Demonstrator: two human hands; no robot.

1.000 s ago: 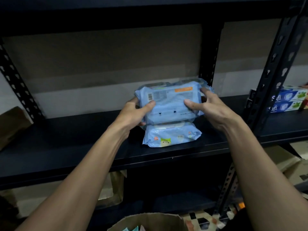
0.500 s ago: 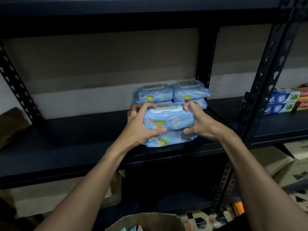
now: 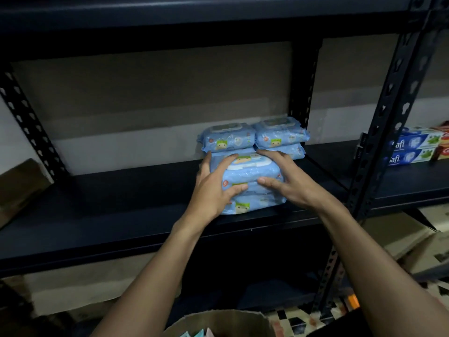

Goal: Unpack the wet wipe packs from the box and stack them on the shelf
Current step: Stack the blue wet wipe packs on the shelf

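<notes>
On the black shelf board (image 3: 121,215) stands a front stack of light blue wet wipe packs. My left hand (image 3: 212,190) and my right hand (image 3: 290,182) hold its top pack (image 3: 250,170) from both sides, fingers over the lid and thumbs on the front face. It lies on the lower pack (image 3: 252,203). Behind them, two more stacks of the same packs, one (image 3: 228,139) and another (image 3: 279,135), sit side by side against the back wall. The open cardboard box (image 3: 218,322) is at the bottom edge, with pastel pack edges showing inside.
A perforated black upright (image 3: 388,117) divides this bay from the right one, where toothpaste cartons (image 3: 413,149) lie. A brown cardboard piece (image 3: 19,188) rests at the shelf's far left. Another shelf board runs overhead. More cardboard lies on the lower right.
The pack that I held tilted above the stack has come down flat onto the lower pack. My hands have eased from a tight grip to a looser hold on its sides.
</notes>
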